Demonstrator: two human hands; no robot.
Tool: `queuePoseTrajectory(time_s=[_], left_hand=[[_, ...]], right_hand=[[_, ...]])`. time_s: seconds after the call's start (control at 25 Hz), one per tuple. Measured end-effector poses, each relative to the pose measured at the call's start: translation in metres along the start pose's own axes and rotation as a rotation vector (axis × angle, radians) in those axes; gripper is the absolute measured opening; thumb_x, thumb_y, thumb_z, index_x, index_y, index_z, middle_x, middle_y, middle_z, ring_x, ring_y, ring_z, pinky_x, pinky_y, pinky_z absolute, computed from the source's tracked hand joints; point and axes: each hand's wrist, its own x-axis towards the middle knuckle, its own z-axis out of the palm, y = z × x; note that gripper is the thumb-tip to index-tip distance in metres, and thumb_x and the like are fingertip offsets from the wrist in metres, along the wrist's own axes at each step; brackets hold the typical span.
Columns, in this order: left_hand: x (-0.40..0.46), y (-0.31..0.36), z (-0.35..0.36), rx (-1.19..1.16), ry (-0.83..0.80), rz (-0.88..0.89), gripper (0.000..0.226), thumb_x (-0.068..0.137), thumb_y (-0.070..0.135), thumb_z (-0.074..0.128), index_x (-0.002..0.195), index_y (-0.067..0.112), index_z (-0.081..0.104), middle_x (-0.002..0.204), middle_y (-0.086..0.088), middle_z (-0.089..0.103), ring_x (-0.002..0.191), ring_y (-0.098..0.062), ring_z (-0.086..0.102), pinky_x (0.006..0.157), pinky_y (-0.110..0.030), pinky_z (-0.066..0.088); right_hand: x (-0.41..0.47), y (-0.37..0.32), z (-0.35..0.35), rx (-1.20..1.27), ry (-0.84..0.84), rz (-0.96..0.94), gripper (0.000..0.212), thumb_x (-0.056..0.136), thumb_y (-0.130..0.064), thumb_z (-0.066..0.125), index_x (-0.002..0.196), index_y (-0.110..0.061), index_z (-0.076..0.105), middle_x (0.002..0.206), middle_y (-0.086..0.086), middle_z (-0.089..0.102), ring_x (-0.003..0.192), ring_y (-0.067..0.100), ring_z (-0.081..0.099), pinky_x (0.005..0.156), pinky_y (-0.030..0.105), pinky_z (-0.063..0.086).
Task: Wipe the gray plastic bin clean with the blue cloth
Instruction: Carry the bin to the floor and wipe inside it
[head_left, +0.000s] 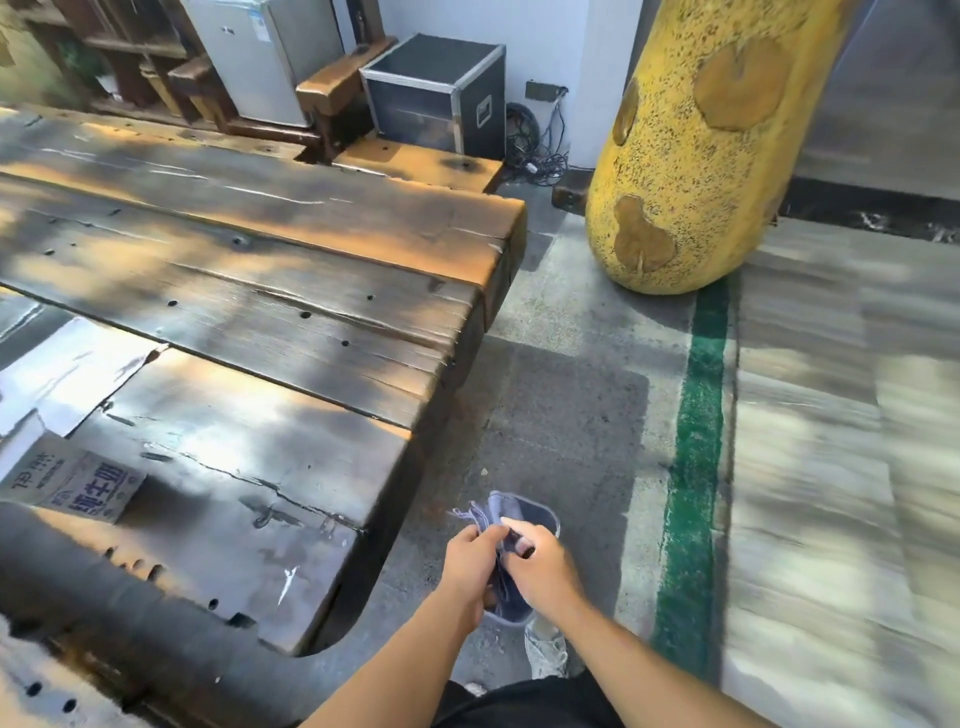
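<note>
A small gray plastic bin (543, 514) stands on the concrete floor beside the wooden table's near corner, mostly hidden behind my hands. The blue cloth (491, 512) is bunched above the bin, its folds sticking up past my fingers. My left hand (470, 564) grips the cloth from the left. My right hand (540, 564) pinches the cloth from the right with thumb and fingers. Both hands are directly over the bin; part of the bin's lower rim (506, 621) shows beneath my wrists.
A heavy dark wooden table (234, 291) fills the left, with cardboard (72, 483) on it. A big yellow speckled sculpture (691, 156) leans at the upper right. A green line (693, 441) runs down the floor. My shoe (545, 649) is below the bin.
</note>
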Motion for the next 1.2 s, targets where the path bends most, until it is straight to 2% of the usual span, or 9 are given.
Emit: queuePoseTrajectory(time_s=[0.08,0.16,0.36,0.56,0.64,0.8,0.96,1.08,1.2], left_hand=[[-0.003,-0.008,-0.011,-0.041,-0.043,0.004,0.014,0.085,0.016,0.071,0.096,0.008,0.066,0.086,-0.023,0.070,0.071,-0.027,0.069,0.064,-0.041,0.059],[-0.002,-0.017,-0.022,-0.103,-0.065,0.010,0.017,0.092,0.009,0.069,0.106,-0.002,0.068,0.092,-0.025,0.074,0.071,-0.029,0.074,0.060,-0.038,0.061],[-0.008,-0.044,-0.042,-0.041,-0.139,-0.056,0.025,0.097,0.002,0.059,0.121,0.003,0.065,0.117,-0.026,0.073,0.107,-0.045,0.070,0.088,-0.067,0.055],[-0.022,-0.056,-0.036,0.017,-0.315,-0.077,0.032,0.099,-0.005,0.050,0.124,0.005,0.066,0.120,-0.026,0.073,0.110,-0.046,0.069,0.094,-0.068,0.052],[-0.030,-0.054,-0.031,0.062,-0.377,-0.072,0.032,0.099,-0.005,0.048,0.121,0.009,0.068,0.115,-0.021,0.076,0.101,-0.040,0.073,0.090,-0.066,0.055],[-0.029,-0.051,-0.019,0.205,-0.351,0.008,0.033,0.093,-0.010,0.050,0.116,0.005,0.068,0.106,-0.019,0.077,0.094,-0.033,0.074,0.083,-0.045,0.061],[-0.036,-0.056,0.002,0.258,-0.282,-0.028,0.023,0.092,-0.001,0.063,0.114,0.005,0.063,0.104,-0.017,0.077,0.083,-0.026,0.075,0.077,-0.053,0.063],[-0.051,-0.059,0.021,0.249,-0.273,-0.082,0.022,0.092,0.006,0.070,0.110,0.007,0.058,0.098,-0.015,0.072,0.068,-0.021,0.074,0.058,-0.043,0.063],[-0.057,-0.064,0.036,0.237,-0.281,-0.100,0.029,0.089,0.004,0.073,0.115,0.004,0.059,0.101,-0.018,0.073,0.078,-0.028,0.075,0.060,-0.044,0.063]], right_hand=[[-0.012,0.000,0.010,-0.025,0.012,-0.001,0.031,0.090,-0.012,0.060,0.113,-0.027,0.075,0.095,-0.002,0.072,0.079,0.009,0.062,0.068,0.011,0.048],[-0.024,0.003,0.018,-0.011,0.014,0.035,0.020,0.088,-0.015,0.063,0.099,-0.022,0.078,0.090,-0.001,0.077,0.079,0.014,0.067,0.079,0.028,0.055],[-0.045,0.030,0.030,0.188,0.195,0.153,0.023,0.082,-0.019,0.066,0.098,-0.033,0.073,0.085,-0.008,0.072,0.077,0.012,0.067,0.080,0.031,0.052],[-0.058,0.046,0.031,0.182,0.285,0.291,0.028,0.093,-0.036,0.065,0.111,-0.015,0.068,0.101,0.003,0.071,0.095,0.023,0.067,0.087,0.035,0.052],[-0.060,0.050,0.028,0.279,0.231,0.319,0.032,0.093,-0.041,0.065,0.095,-0.010,0.066,0.092,0.005,0.072,0.090,0.026,0.068,0.083,0.040,0.054],[-0.060,0.059,0.019,0.327,0.198,0.264,0.024,0.091,-0.042,0.065,0.097,-0.018,0.063,0.092,0.005,0.074,0.090,0.026,0.071,0.087,0.049,0.057],[-0.063,0.058,-0.001,0.260,0.224,0.236,0.025,0.098,-0.042,0.054,0.111,-0.021,0.057,0.106,0.000,0.071,0.099,0.029,0.068,0.092,0.044,0.053],[-0.065,0.066,-0.018,0.268,0.278,0.220,0.026,0.103,-0.037,0.050,0.118,-0.016,0.056,0.106,0.005,0.070,0.100,0.032,0.066,0.086,0.039,0.051],[-0.062,0.081,-0.035,0.264,0.288,0.196,0.022,0.103,-0.036,0.051,0.108,-0.015,0.056,0.098,0.007,0.070,0.092,0.033,0.066,0.082,0.043,0.053]])
